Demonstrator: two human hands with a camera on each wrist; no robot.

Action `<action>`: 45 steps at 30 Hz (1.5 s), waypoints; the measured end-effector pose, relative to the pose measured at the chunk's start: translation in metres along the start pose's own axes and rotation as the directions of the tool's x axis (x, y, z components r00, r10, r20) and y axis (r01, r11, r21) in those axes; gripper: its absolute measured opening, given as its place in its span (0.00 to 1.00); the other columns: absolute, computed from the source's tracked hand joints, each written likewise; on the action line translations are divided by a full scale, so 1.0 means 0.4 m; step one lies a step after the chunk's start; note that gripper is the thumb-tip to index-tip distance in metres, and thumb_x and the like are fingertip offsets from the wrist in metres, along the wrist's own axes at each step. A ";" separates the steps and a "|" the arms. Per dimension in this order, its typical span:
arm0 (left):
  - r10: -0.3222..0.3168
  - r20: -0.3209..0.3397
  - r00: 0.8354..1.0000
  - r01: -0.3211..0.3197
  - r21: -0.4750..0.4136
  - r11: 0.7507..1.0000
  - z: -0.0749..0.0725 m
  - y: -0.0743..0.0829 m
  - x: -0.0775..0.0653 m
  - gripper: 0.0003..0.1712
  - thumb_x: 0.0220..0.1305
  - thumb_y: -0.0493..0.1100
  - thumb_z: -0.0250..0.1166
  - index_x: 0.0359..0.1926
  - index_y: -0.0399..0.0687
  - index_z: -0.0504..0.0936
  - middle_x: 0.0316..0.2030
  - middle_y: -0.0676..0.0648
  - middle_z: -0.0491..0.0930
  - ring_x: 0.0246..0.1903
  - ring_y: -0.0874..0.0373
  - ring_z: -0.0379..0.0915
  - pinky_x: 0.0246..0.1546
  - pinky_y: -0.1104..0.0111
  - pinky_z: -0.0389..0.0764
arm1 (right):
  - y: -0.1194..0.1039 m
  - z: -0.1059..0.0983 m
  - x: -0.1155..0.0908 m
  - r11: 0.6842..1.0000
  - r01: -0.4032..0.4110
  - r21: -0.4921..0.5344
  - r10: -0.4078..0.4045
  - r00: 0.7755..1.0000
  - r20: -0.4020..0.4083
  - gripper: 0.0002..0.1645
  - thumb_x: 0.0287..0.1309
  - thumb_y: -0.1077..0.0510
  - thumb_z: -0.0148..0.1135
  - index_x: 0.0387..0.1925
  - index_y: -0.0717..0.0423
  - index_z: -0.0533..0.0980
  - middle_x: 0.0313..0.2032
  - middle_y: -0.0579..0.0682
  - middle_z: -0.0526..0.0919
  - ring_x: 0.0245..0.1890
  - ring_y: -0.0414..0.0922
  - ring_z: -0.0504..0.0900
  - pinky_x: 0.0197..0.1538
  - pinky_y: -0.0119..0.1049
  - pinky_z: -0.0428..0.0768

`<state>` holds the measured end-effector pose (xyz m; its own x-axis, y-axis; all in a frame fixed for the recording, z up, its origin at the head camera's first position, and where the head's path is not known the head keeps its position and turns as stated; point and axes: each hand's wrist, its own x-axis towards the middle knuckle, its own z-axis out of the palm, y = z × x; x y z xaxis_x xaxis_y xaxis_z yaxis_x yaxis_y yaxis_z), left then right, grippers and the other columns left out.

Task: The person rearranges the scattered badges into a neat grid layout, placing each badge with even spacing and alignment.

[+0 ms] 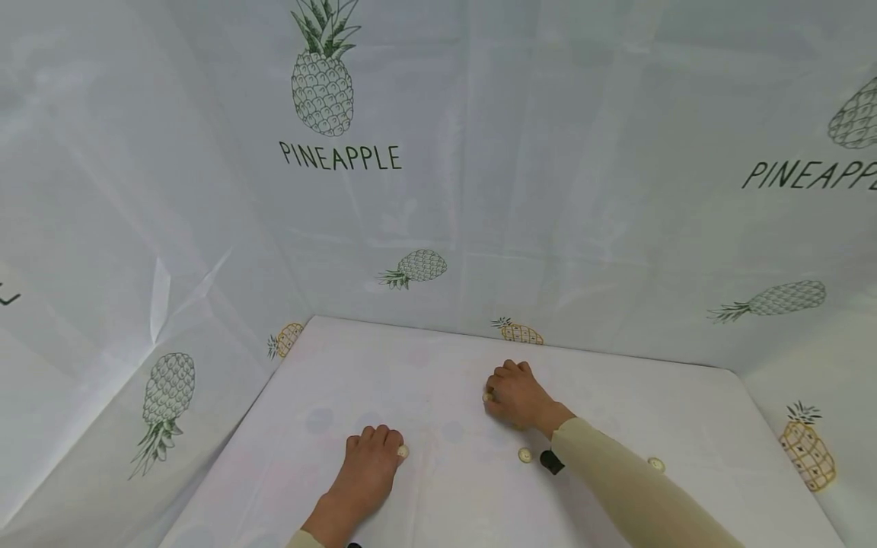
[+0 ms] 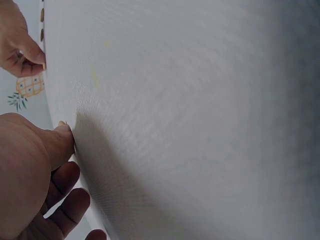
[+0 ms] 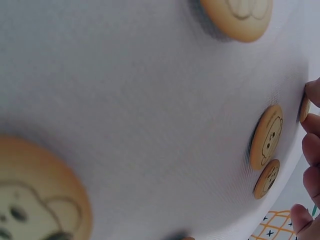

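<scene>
In the head view my left hand [image 1: 366, 468] is low on the white-covered table, pinching a small round tan disc [image 1: 403, 451] at its thumb side. The left wrist view shows only that disc's edge [image 2: 62, 123] by the thumb tip, its other fingers loosely bent. Farther back and to the right, my right hand [image 1: 517, 396] pinches another tan disc [image 1: 488, 397]. From the right wrist, this disc [image 3: 304, 106] stands between thumb and finger at the right border. Nearby, a disc with a printed animal face [image 3: 267, 136] overlaps a smaller-looking one [image 3: 266, 179] in this view.
One loose disc [image 1: 524, 455] lies near the right wrist, beside a black wrist-worn device [image 1: 551, 461]. Another disc [image 1: 656, 464] is beyond the right sleeve [image 1: 617, 479]. White sheeting printed with pineapples [image 1: 322, 91] hangs behind and at both sides of the table [image 1: 452, 495].
</scene>
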<state>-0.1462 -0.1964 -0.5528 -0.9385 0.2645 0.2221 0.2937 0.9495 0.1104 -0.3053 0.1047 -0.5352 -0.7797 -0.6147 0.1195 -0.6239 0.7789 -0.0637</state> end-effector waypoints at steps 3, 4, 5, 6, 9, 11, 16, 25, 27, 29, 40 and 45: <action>0.002 0.001 1.000 -0.002 0.002 1.000 -0.001 0.001 0.002 0.13 0.67 0.47 0.73 0.43 0.50 0.77 0.35 0.53 0.72 0.37 0.57 0.64 0.41 0.56 0.70 | 0.001 0.000 0.001 1.000 -0.011 0.005 0.011 1.000 -0.002 0.12 0.68 0.46 0.69 0.41 0.49 0.86 0.41 0.44 0.84 0.42 0.45 0.71 0.54 0.49 0.70; 0.004 0.002 1.000 -0.004 0.002 1.000 0.000 0.002 0.003 0.13 0.67 0.47 0.73 0.43 0.50 0.77 0.36 0.53 0.73 0.37 0.57 0.64 0.41 0.56 0.70 | 0.001 -0.001 0.001 1.000 -0.015 0.006 0.015 1.000 -0.002 0.12 0.68 0.46 0.69 0.41 0.49 0.86 0.40 0.44 0.84 0.41 0.45 0.71 0.54 0.49 0.70; 0.004 0.004 1.000 -0.004 0.002 1.000 -0.001 0.003 0.004 0.13 0.67 0.47 0.73 0.43 0.49 0.77 0.36 0.53 0.73 0.37 0.57 0.65 0.41 0.56 0.70 | 0.001 -0.001 0.001 1.000 -0.016 0.011 0.016 1.000 -0.006 0.11 0.67 0.47 0.69 0.41 0.49 0.86 0.40 0.44 0.84 0.41 0.45 0.71 0.53 0.49 0.70; 0.005 0.004 1.000 -0.005 0.002 1.000 -0.001 0.003 0.004 0.13 0.66 0.47 0.73 0.43 0.49 0.77 0.36 0.53 0.73 0.37 0.57 0.65 0.40 0.56 0.70 | 0.001 -0.002 0.001 1.000 -0.018 0.013 0.018 1.000 -0.007 0.11 0.68 0.47 0.69 0.41 0.49 0.86 0.40 0.44 0.84 0.41 0.45 0.70 0.53 0.49 0.69; 0.011 0.000 1.000 -0.011 -0.002 1.000 -0.002 0.004 0.006 0.14 0.66 0.47 0.73 0.43 0.49 0.77 0.37 0.52 0.74 0.37 0.56 0.66 0.40 0.55 0.71 | 0.000 -0.005 0.000 1.000 -0.026 0.016 0.026 1.000 -0.007 0.11 0.68 0.47 0.69 0.41 0.49 0.86 0.40 0.44 0.84 0.41 0.45 0.70 0.53 0.49 0.69; 0.012 -0.006 1.000 -0.012 -0.002 1.000 -0.001 0.004 0.007 0.14 0.66 0.46 0.73 0.43 0.49 0.77 0.37 0.52 0.74 0.37 0.56 0.66 0.40 0.55 0.70 | 0.000 -0.007 -0.001 0.999 -0.032 0.016 0.032 0.999 -0.007 0.11 0.68 0.47 0.69 0.40 0.49 0.85 0.39 0.43 0.84 0.40 0.45 0.70 0.53 0.49 0.69; 0.011 -0.013 1.000 -0.011 0.001 1.000 0.002 0.006 0.007 0.14 0.66 0.46 0.74 0.43 0.49 0.78 0.37 0.53 0.74 0.38 0.57 0.66 0.40 0.56 0.69 | -0.001 -0.014 -0.006 0.999 -0.043 0.022 0.043 0.999 -0.009 0.11 0.67 0.47 0.70 0.38 0.49 0.85 0.37 0.43 0.83 0.40 0.44 0.69 0.53 0.49 0.69; 0.016 0.005 1.000 -0.016 0.002 1.000 -0.002 0.009 0.011 0.13 0.67 0.46 0.73 0.44 0.48 0.78 0.36 0.53 0.73 0.38 0.56 0.65 0.41 0.55 0.71 | 0.002 -0.019 -0.010 0.999 -0.044 0.008 0.044 0.998 -0.038 0.12 0.67 0.46 0.70 0.37 0.50 0.84 0.37 0.43 0.83 0.39 0.45 0.70 0.52 0.49 0.69; 0.018 0.000 1.000 -0.018 0.005 1.000 -0.003 0.010 0.011 0.13 0.67 0.46 0.73 0.44 0.48 0.77 0.36 0.53 0.72 0.38 0.57 0.65 0.41 0.55 0.70 | 0.003 -0.019 -0.010 0.999 -0.044 -0.001 0.043 0.998 -0.043 0.13 0.67 0.45 0.70 0.37 0.50 0.84 0.37 0.44 0.83 0.39 0.45 0.70 0.52 0.49 0.70; 0.021 -0.005 1.000 -0.021 0.004 1.000 -0.003 0.011 0.012 0.13 0.67 0.46 0.73 0.43 0.48 0.77 0.35 0.53 0.72 0.37 0.57 0.64 0.40 0.56 0.70 | 0.004 -0.022 -0.013 0.999 -0.040 -0.012 0.039 0.998 -0.045 0.14 0.67 0.45 0.69 0.37 0.50 0.84 0.37 0.44 0.83 0.39 0.45 0.70 0.52 0.49 0.70; 0.009 0.016 1.000 -0.009 -0.022 1.000 0.001 0.011 0.012 0.12 0.68 0.47 0.72 0.43 0.49 0.77 0.37 0.53 0.73 0.38 0.57 0.64 0.41 0.55 0.71 | 0.054 -0.069 -0.051 0.997 -0.070 -0.045 0.063 0.988 -0.140 0.11 0.70 0.47 0.68 0.39 0.50 0.85 0.39 0.45 0.84 0.41 0.46 0.71 0.54 0.50 0.70; -0.002 0.025 1.000 0.003 -0.025 1.000 0.003 0.005 0.003 0.12 0.68 0.47 0.72 0.43 0.49 0.77 0.37 0.52 0.73 0.36 0.56 0.64 0.39 0.54 0.71 | 0.084 -0.087 -0.087 0.995 -0.073 -0.073 0.056 0.974 -0.217 0.10 0.68 0.48 0.71 0.37 0.50 0.86 0.38 0.45 0.85 0.40 0.47 0.72 0.52 0.53 0.72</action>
<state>-0.1468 -0.1941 -0.5534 -0.9433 0.2665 0.1980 0.2956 0.9457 0.1353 -0.2973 0.1566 -0.5070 -0.7830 -0.5284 0.3282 -0.5594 0.8289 0.0000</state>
